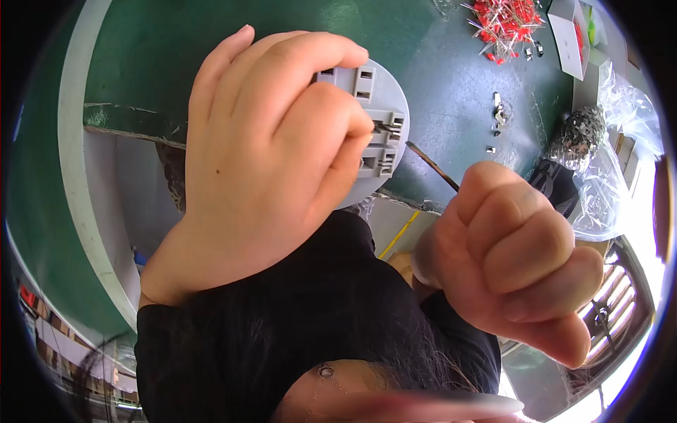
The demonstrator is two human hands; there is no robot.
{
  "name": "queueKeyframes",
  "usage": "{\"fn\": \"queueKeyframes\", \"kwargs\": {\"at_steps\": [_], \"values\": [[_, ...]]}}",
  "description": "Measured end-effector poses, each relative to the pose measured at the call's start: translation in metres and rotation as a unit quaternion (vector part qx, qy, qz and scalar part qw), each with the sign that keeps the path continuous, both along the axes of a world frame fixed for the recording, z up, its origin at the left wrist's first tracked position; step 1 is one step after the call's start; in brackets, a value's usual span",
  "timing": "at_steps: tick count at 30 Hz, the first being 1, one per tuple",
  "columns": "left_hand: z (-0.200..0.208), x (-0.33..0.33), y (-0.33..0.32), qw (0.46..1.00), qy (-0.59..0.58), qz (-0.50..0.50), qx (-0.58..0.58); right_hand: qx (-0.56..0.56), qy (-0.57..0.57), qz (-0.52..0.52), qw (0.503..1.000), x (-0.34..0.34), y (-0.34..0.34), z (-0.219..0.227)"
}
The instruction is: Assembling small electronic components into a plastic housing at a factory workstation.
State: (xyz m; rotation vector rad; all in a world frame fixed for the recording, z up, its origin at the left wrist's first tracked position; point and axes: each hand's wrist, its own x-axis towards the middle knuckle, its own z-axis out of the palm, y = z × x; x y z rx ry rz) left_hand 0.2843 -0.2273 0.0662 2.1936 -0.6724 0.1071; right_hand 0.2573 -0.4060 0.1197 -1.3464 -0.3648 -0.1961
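A round grey plastic housing (396,92) with slotted sockets lies at the edge of the green bench, partly hidden under my left hand (275,134). That hand is bent over it, the thumb and index finger pressed together at one socket and another finger reaching to its far rim. Whether a small part sits in the pinch is hidden. To the right, my right hand (518,247) is closed in a fist around a thin metal tool (435,168). Its narrow dark shaft points up and left, the tip just short of the housing's right rim. The fist hides its handle.
A heap of red-bodied parts with wire leads (504,25) lies at the far right of the green bench (451,84). Small metal pieces (499,113) are scattered nearer. Along the right edge are a white box (568,39), a clear plastic bag (603,197) and a bagged metallic bundle (578,137).
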Motion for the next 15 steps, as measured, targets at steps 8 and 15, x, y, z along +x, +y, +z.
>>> {"fn": "queueKeyframes", "kwargs": {"at_steps": [8, 15], "values": [[0.02, -0.004, 0.006, 0.994, 0.081, -0.046, 0.055, -0.054, 0.065, -0.034, 0.996, 0.005, 0.017, -0.01], [0.024, -0.007, 0.011, 0.989, 0.086, -0.079, 0.085, -0.03, 0.058, -0.086, 0.994, 0.009, 0.019, -0.005]]}}
